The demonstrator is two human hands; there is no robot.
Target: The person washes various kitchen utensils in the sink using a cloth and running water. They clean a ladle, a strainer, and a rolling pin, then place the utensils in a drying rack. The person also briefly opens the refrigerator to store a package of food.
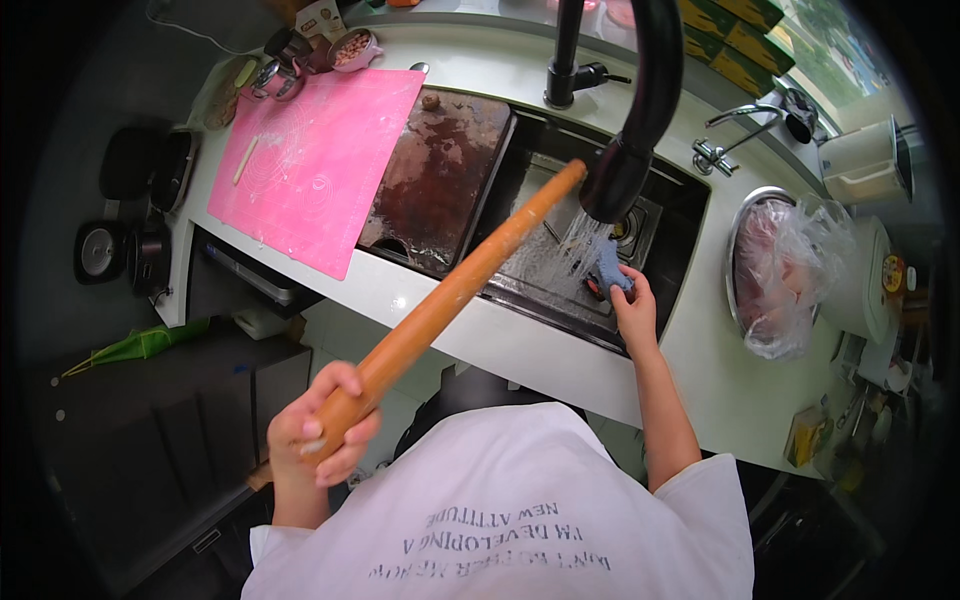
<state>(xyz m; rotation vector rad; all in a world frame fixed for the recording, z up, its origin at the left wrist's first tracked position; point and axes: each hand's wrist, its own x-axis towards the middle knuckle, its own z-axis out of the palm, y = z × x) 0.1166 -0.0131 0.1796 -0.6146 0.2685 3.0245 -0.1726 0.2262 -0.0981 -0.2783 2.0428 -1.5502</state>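
Note:
My left hand (322, 424) grips the thick end of a long wooden rolling pin (450, 289). The pin slants up to the right, with its far tip over the black sink (686, 247), close to the faucet head. Some whitish residue marks its surface. My right hand (637, 311) pinches a wet blue cloth (613, 268) inside the sink. Water sprays from the black pull-down faucet (619, 176) onto and beside the cloth. Something red and dark shows partly under the cloth; I cannot tell what it is.
Left of the sink lie a stained dark board (442, 180) and a pink silicone mat (330, 142) with a pale dough strip (246, 160). Behind the mat stands a bowl of peanuts (356, 51). A chrome tap (716, 156) and a plastic bag (780, 277) on a metal tray are at right.

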